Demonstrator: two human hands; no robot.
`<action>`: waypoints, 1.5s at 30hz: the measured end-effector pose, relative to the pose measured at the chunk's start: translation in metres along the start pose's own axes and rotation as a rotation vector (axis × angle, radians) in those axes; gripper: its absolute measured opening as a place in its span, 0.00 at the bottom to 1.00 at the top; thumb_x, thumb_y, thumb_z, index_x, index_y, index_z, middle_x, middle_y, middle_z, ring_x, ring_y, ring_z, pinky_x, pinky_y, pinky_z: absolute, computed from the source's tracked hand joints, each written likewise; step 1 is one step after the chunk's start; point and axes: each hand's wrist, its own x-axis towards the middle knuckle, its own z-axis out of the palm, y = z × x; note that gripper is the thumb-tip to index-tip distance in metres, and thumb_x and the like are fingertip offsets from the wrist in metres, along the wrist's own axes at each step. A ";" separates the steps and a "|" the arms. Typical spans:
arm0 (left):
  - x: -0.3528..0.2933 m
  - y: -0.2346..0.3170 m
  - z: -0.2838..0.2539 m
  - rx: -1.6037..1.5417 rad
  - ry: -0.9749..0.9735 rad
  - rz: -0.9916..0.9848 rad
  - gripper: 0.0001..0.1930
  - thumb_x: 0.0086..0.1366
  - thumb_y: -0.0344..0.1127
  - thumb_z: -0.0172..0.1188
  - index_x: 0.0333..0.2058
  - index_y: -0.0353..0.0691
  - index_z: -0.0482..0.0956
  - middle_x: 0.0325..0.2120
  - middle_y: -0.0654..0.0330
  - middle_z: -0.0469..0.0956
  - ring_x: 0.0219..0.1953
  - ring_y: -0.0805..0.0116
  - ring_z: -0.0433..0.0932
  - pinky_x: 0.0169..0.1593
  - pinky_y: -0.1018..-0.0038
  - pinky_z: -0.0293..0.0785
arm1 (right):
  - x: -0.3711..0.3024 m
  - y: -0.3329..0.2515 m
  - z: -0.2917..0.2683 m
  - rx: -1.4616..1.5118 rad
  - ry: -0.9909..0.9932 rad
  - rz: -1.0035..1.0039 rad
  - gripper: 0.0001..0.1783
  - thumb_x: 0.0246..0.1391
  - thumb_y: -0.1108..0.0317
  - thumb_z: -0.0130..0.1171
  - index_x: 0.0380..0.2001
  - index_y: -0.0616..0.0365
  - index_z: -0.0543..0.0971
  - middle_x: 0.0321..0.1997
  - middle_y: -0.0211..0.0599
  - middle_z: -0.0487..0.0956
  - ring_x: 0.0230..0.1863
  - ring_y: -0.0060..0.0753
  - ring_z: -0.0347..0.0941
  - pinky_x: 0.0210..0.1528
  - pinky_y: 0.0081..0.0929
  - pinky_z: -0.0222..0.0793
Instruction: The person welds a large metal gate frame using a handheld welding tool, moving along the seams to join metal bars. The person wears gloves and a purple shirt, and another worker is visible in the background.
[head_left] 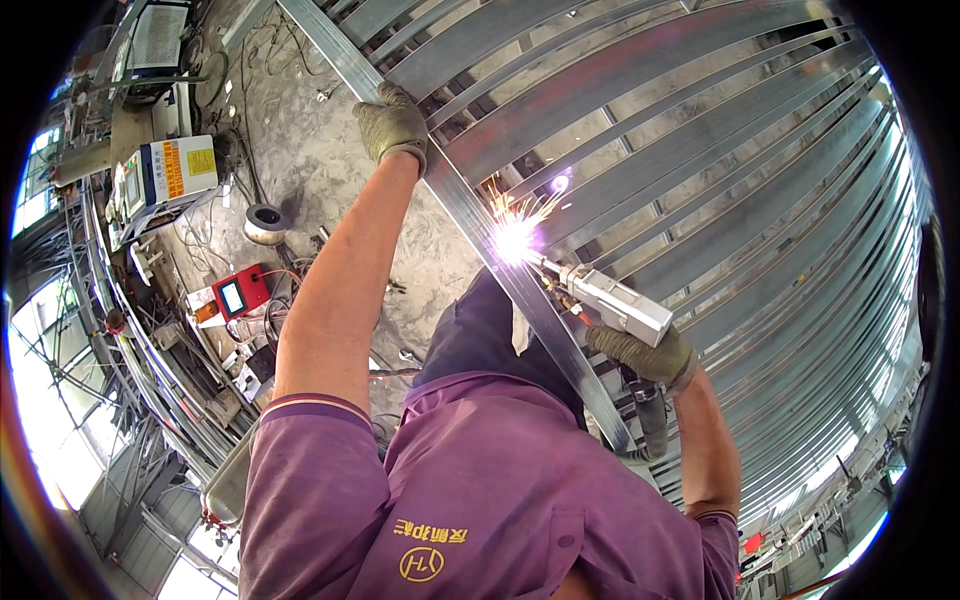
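Observation:
My left hand (392,128), in an olive work glove, is closed around the upper part of a long grey metal rail (462,205) that runs slantwise past my body. My right hand (645,355), gloved alike, grips a silver box-shaped welding gun (618,303) with a narrow nozzle. At its tip, a white-violet glare with orange sparks (515,238) bursts where the rail meets the flat metal bars (640,150). The glare hides the joint itself. A dark hose (652,425) hangs below my right hand.
Parallel bars fill the right side in a wide panel. On the left are a white machine (180,170), a wire spool (266,224) and a red box with a lit screen (240,292). Cables lie across the concrete floor (300,120). Metal stock (170,370) is piled at the far left.

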 end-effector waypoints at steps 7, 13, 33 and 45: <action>0.004 -0.003 0.002 -0.008 0.001 0.006 0.32 0.75 0.58 0.52 0.57 0.29 0.72 0.52 0.33 0.82 0.56 0.33 0.81 0.60 0.48 0.75 | -0.003 -0.006 0.002 0.001 0.005 0.006 0.35 0.57 0.60 0.81 0.65 0.55 0.80 0.51 0.27 0.86 0.48 0.18 0.77 0.50 0.24 0.78; 0.007 -0.004 0.002 0.011 -0.017 -0.008 0.33 0.75 0.59 0.51 0.57 0.28 0.72 0.52 0.33 0.81 0.56 0.33 0.81 0.61 0.48 0.75 | -0.003 -0.001 0.000 0.028 0.017 0.045 0.34 0.57 0.60 0.80 0.65 0.54 0.80 0.49 0.25 0.86 0.44 0.18 0.76 0.46 0.23 0.77; 0.008 -0.001 0.004 0.034 0.009 -0.005 0.33 0.75 0.59 0.51 0.57 0.29 0.72 0.52 0.32 0.81 0.56 0.32 0.81 0.60 0.46 0.75 | -0.007 -0.012 -0.001 -0.051 -0.021 0.094 0.34 0.59 0.57 0.79 0.66 0.55 0.79 0.50 0.27 0.86 0.46 0.18 0.76 0.49 0.23 0.76; 0.011 -0.003 0.004 0.054 -0.001 0.016 0.34 0.75 0.60 0.49 0.58 0.27 0.71 0.52 0.32 0.81 0.56 0.32 0.81 0.61 0.47 0.75 | -0.007 -0.002 -0.002 -0.064 0.000 0.078 0.33 0.59 0.55 0.79 0.64 0.54 0.81 0.46 0.27 0.87 0.41 0.18 0.76 0.44 0.23 0.77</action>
